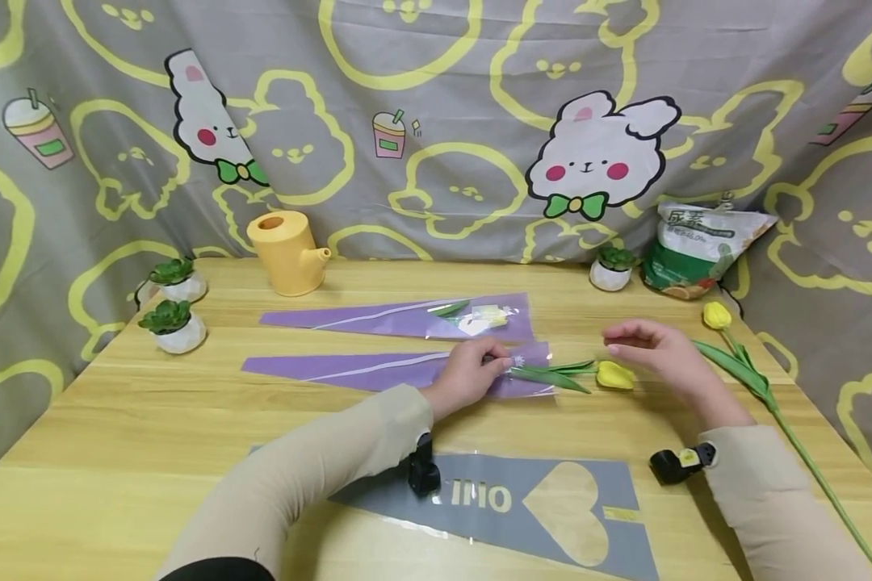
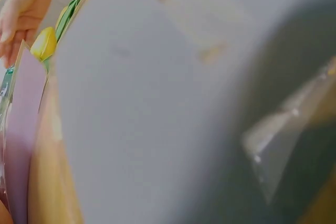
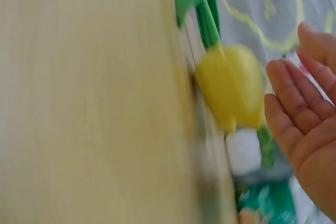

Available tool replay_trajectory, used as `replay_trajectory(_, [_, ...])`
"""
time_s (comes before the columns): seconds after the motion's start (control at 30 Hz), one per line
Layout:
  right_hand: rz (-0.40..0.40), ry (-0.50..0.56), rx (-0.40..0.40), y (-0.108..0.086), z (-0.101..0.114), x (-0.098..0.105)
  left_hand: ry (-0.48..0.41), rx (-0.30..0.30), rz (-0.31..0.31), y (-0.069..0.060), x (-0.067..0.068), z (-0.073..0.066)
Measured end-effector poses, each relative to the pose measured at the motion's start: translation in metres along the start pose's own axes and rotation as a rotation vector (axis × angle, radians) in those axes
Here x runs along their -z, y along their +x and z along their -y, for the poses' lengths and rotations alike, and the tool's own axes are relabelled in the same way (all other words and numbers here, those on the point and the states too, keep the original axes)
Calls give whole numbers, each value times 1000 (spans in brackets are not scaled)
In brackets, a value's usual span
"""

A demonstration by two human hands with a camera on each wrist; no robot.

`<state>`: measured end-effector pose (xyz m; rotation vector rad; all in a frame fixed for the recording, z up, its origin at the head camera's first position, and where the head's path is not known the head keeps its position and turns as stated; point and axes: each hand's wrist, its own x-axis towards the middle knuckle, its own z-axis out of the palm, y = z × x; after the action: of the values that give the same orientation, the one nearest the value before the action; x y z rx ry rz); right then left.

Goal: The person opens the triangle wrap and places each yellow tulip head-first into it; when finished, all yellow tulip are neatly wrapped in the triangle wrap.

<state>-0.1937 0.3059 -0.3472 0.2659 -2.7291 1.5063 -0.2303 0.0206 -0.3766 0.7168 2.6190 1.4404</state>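
In the head view my left hand [image 1: 468, 373] pinches the nearer purple flower sleeve [image 1: 363, 369] close to its wide end. A yellow tulip [image 1: 614, 375] lies with its green leaves over that end and its bloom past the edge; my left hand hides where its stem runs. Just behind the bloom, my right hand [image 1: 647, 351] hovers with fingers extended, holding nothing. The right wrist view shows the same bloom [image 3: 231, 85] apart from the fingertips [image 3: 275, 69]. Farther back, another purple sleeve [image 1: 400, 321] has a pale yellow tulip [image 1: 490, 315] inside.
A grey sleeve with a heart cutout [image 1: 472, 492] lies in front. On the right is a long-stemmed yellow tulip [image 1: 770, 403]. Behind stand a yellow watering can [image 1: 288, 254], a green-white bag [image 1: 701, 250] and small potted succulents [image 1: 178, 331].
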Motion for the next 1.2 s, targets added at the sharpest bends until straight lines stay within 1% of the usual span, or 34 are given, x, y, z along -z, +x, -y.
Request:
replay_trajectory(0.1, [32, 60, 27, -7, -15, 10, -8, 6, 4, 0, 1, 0])
replay_trajectory(0.2, [91, 127, 39, -12, -27, 17, -7, 11, 10, -1, 1, 0])
replay_trajectory(0.33, [189, 195, 38, -14, -37, 19, -11, 20, 15, -1, 1, -1])
replay_trajectory(0.43, [233, 218, 31, -14, -42, 18, -21, 30, 17, -2, 0, 0])
replay_trajectory(0.6, [243, 209, 15, -14, -43, 16, -28, 33, 9, -1, -2, 1])
replay_trajectory(0.77, [257, 207, -27, -14, -38, 10, -21, 24, -2, -1, 0, 1])
replay_trajectory(0.9, [224, 207, -62, -14, -35, 7, -19, 21, 0, -1, 0, 2])
replay_trajectory(1.0, [191, 244, -86, -13, -32, 3, -11, 16, 3, -1, 0, 2])
replay_trajectory(1.07, [173, 287, -99, -12, -30, 0, -2, 7, 6, -2, 0, 2])
replay_trajectory(1.2, [149, 359, -98, -9, -23, -8, 9, -21, 6, -2, 0, 0])
